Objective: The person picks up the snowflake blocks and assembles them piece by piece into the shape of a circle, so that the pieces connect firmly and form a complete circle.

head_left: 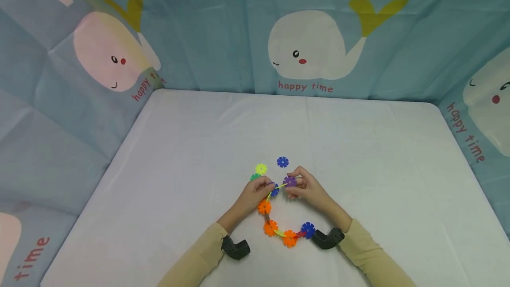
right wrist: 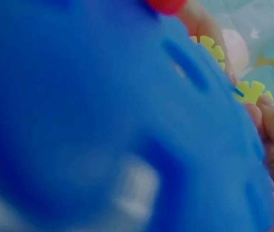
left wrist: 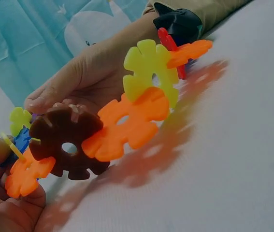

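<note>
A chain of linked plastic flower discs curves over the white table, with orange discs (head_left: 270,228), a brown disc (left wrist: 65,143), yellow ones and a blue end disc (head_left: 308,230). My left hand (head_left: 255,193) pinches the chain's upper end by a blue disc (head_left: 274,189). My right hand (head_left: 312,191) pinches a purple disc (head_left: 290,181), which meets a yellow disc (head_left: 281,186) seen edge-on beside that blue one. In the right wrist view the blue end disc (right wrist: 79,106) fills most of the picture and hides much of the hands' work.
Beyond the hands lie a loose blue disc (head_left: 283,161), a yellow-green disc (head_left: 260,168) and a green disc (head_left: 255,176). Black wrist cameras sit at both cuffs, the right one close to the chain's blue end. A whale-printed curtain (head_left: 223,34) borders the table (head_left: 191,145).
</note>
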`<state>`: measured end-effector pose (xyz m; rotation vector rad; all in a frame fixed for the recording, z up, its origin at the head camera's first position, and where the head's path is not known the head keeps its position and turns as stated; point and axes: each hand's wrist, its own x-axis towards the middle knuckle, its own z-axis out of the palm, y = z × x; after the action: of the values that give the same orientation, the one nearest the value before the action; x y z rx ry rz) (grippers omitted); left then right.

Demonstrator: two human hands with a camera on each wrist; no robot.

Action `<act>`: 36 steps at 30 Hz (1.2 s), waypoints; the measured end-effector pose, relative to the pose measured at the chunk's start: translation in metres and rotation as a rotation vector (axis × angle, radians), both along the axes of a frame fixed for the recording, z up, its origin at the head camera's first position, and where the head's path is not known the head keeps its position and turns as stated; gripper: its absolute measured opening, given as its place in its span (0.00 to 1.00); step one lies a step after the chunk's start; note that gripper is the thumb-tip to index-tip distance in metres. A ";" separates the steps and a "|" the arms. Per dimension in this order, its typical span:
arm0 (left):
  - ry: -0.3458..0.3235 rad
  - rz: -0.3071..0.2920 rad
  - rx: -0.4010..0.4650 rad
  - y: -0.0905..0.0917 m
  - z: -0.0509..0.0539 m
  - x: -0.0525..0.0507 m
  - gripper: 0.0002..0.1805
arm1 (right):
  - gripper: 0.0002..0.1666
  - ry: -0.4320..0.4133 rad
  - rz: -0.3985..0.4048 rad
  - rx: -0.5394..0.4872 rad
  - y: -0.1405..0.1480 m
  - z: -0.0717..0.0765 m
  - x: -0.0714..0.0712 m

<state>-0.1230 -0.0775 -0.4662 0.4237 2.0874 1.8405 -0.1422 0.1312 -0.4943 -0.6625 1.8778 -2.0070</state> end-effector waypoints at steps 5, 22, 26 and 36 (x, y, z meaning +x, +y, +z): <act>0.019 0.002 0.009 0.001 0.000 0.000 0.08 | 0.15 0.010 0.007 0.009 -0.003 0.004 0.001; 0.049 0.018 -0.018 0.001 -0.009 0.000 0.08 | 0.25 0.502 -0.088 0.352 -0.008 0.003 -0.008; -0.006 0.090 0.011 0.001 -0.027 -0.005 0.09 | 0.25 0.537 -0.170 0.595 0.000 0.000 -0.012; -0.048 0.108 0.098 0.002 -0.032 -0.007 0.09 | 0.23 0.672 -0.346 0.733 0.007 -0.005 -0.011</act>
<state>-0.1303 -0.0755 -0.4984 0.2916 2.0314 1.9999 -0.1533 0.1379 -0.4996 -0.8859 3.0473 -1.1102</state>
